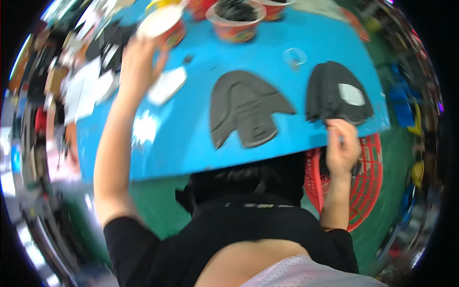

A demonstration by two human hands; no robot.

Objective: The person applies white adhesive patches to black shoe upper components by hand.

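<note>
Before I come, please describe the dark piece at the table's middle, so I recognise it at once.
On the blue table, left of the right hand and the nearby dark stack, lies a dark grey piece with a rounded far end and notched near end. The stack bears a white patch; this piece has none.

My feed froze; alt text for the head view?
A person's left hand is at a white-topped red tub, the right hand at the near edge of a dark pile. A grey piece lies between the hands on a blue table.
</note>
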